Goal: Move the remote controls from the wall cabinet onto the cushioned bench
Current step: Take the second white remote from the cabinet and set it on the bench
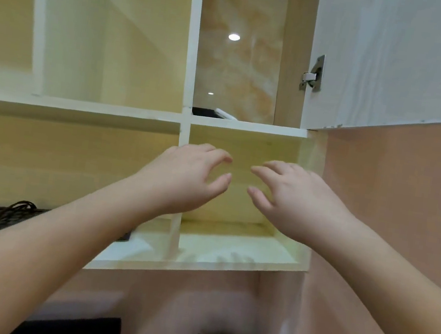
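Hands reached mid-frame at the wall cabinet point(186, 118): left hand point(183, 178) and right hand point(296, 200) both spread, fingers curled, holding nothing, before the lower right compartment.

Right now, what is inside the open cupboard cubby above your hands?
In the upper right cubby, a dark flat thing and a white stick-like thing lie on its floor. The shelf edge hides most of them, so I cannot name either.
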Motion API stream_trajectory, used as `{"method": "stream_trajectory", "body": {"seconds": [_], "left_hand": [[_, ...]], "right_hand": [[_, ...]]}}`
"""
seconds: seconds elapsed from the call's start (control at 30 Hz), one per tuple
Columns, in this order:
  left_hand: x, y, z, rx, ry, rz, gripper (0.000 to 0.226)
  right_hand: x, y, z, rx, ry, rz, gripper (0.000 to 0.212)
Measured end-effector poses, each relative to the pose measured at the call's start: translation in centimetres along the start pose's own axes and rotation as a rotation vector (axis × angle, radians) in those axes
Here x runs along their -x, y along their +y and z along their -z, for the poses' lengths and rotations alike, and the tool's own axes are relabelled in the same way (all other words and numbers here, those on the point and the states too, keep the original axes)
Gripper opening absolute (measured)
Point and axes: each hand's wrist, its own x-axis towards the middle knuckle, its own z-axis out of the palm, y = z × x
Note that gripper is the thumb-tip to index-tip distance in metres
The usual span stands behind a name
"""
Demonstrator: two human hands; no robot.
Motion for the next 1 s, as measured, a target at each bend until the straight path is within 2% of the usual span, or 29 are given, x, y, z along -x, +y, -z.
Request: {"method": "stream_trajectory", "body": {"seconds": [0.13, 0.33, 0.5, 0.77, 1.0], "left_hand": [[-2.6, 0.3, 0.6, -0.093, 0.068, -0.008, 0.045], [-6.4, 0.4, 2.3, -0.066, 0.209, -0.002, 0.038], [-10.4, 0.2, 2.9, -0.103, 0.235, 0.037, 0.038], [-15.6, -1.4, 2.2, -0.122, 0.144, 0.152, 0.049], [-19.5, -2.8, 1.7, -0.139, 0.013, 0.27, 0.066]], "right_hand": [[-2.6, 1.9, 1.6, -0.054, 0.11, 0.018, 0.05], [-6.1, 4.8, 2.1, -0.115, 0.257, 0.03, 0.045], [-9.9, 6.2, 1.2, -0.192, 0.323, 0.082, 0.043], [-14.7, 7.5, 0.0, -0.246, 0.335, 0.099, 0.048], [-17.5, 8.0, -0.2, -0.265, 0.211, 0.076, 0.068]]}}
